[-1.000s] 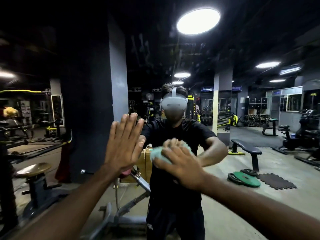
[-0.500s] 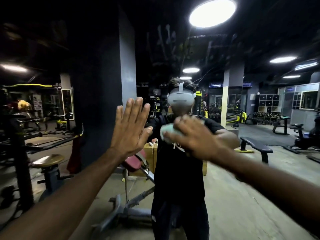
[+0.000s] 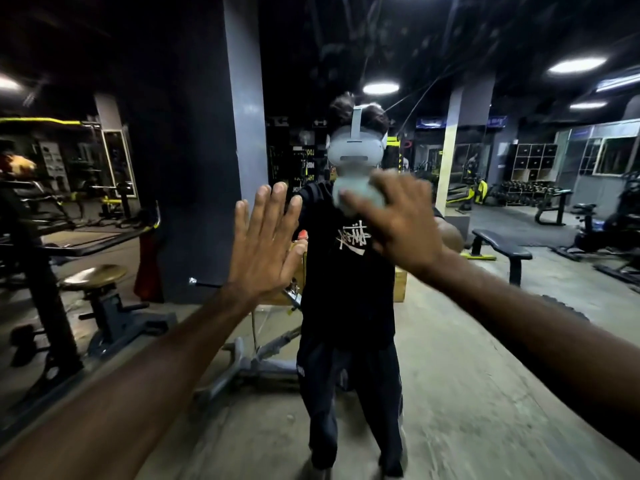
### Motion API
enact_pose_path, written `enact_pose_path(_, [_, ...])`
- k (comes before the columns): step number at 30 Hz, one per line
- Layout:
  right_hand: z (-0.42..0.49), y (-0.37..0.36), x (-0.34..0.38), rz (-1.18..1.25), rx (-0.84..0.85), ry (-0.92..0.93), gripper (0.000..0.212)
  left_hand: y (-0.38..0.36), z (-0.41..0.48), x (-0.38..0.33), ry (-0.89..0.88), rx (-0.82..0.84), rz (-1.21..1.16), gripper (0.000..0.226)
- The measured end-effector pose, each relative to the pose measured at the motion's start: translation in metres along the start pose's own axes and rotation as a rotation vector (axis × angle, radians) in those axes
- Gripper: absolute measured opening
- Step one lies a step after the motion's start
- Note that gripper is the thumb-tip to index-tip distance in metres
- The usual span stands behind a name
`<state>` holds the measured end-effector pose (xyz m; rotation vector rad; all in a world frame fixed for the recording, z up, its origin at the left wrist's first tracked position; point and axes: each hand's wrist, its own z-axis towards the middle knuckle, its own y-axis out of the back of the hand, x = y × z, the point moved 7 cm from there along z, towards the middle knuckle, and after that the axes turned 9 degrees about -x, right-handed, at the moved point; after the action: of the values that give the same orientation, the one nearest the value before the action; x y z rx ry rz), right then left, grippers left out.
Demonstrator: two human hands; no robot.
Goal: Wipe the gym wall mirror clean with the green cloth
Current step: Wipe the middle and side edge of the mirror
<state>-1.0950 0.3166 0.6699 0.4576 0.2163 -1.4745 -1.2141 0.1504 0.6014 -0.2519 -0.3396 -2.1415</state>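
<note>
Cloth (image 3: 358,195) bunched under grip of right hand (image 3: 401,221), against mirror (image 3: 485,358).

Two hands show, a left hand (image 3: 263,244) and a right hand (image 3: 398,220), with one cloth (image 3: 356,192). The mirror (image 3: 194,168) reflects one person (image 3: 346,289), one round stool (image 3: 91,277) and one flat bench (image 3: 502,249).

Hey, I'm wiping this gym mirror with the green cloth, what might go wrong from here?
1. Your left hand lies flat and bare on the mirror, so it will probably leave palm prints.
2. Your right hand holds the green cloth bunched into a small wad, so bare fingertips may touch the mirror and smear it.
</note>
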Motion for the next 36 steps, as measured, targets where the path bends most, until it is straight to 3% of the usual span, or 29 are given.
enact_pose_path(1, [0.0, 0.003, -0.002, 0.014, -0.051, -0.097, 0.051, 0.0, -0.001, 0.0, 0.004, 0.005, -0.002, 0.07])
enact_pose_path(3, [-0.031, -0.011, 0.022, 0.05, -0.047, -0.114, 0.056, 0.0, -0.006, -0.001, 0.01, 0.018, -0.018, 0.071])
enact_pose_path(6, [-0.104, -0.034, 0.08, 0.096, 0.151, 0.097, 0.068, 0.001, -0.027, -0.01, -0.018, 0.026, -0.022, 0.073])
enact_pose_path(8, [-0.114, -0.032, 0.084, 0.094, 0.209, 0.221, 0.057, 0.003, -0.047, -0.016, -0.032, 0.044, -0.019, 0.075])
enact_pose_path(10, [-0.089, -0.023, 0.064, 0.061, 0.137, 0.212, 0.049, 0.003, -0.069, -0.018, -0.027, 0.071, -0.011, 0.074])
enact_pose_path(12, [-0.062, -0.011, 0.035, 0.038, -0.017, 0.076, 0.045, 0.003, -0.086, -0.019, -0.023, 0.091, 0.014, 0.071])
enact_pose_path(15, [-0.101, -0.015, 0.049, 0.124, -0.104, -0.063, 0.037, 0.006, -0.114, -0.026, -0.047, 0.077, -0.015, 0.071])
enact_pose_path(19, [-0.172, -0.035, 0.096, 0.218, 0.134, 0.207, 0.036, 0.008, -0.153, -0.046, -0.108, 0.119, -0.021, 0.08])
enact_pose_path(21, [-0.157, -0.026, 0.087, 0.207, 0.141, 0.331, 0.032, 0.007, -0.157, -0.052, -0.08, 0.102, -0.011, 0.085])
enact_pose_path(23, [-0.142, -0.016, 0.067, 0.128, 0.047, 0.296, 0.029, 0.005, -0.151, -0.052, -0.049, 0.07, -0.016, 0.09])
enact_pose_path(25, [-0.145, -0.011, 0.06, 0.095, -0.026, 0.13, 0.027, 0.002, -0.142, -0.045, -0.022, 0.045, -0.03, 0.091])
enact_pose_path(27, [-0.173, -0.021, 0.081, 0.133, 0.027, 0.081, 0.028, 0.003, -0.138, -0.042, -0.022, 0.036, -0.059, 0.089])
enact_pose_path(30, [-0.198, -0.036, 0.118, 0.201, 0.212, 0.299, 0.027, 0.002, -0.141, -0.037, -0.049, 0.048, -0.05, 0.087])
enact_pose_path(32, [-0.167, -0.032, 0.113, 0.18, 0.164, 0.343, 0.024, 0.004, -0.137, -0.024, -0.016, 0.025, -0.021, 0.082])
enact_pose_path(36, [-0.066, -0.017, 0.065, 0.079, -0.089, -0.03, 0.032, 0.01, -0.123, 0.009, -0.044, 0.001, 0.018, 0.073])
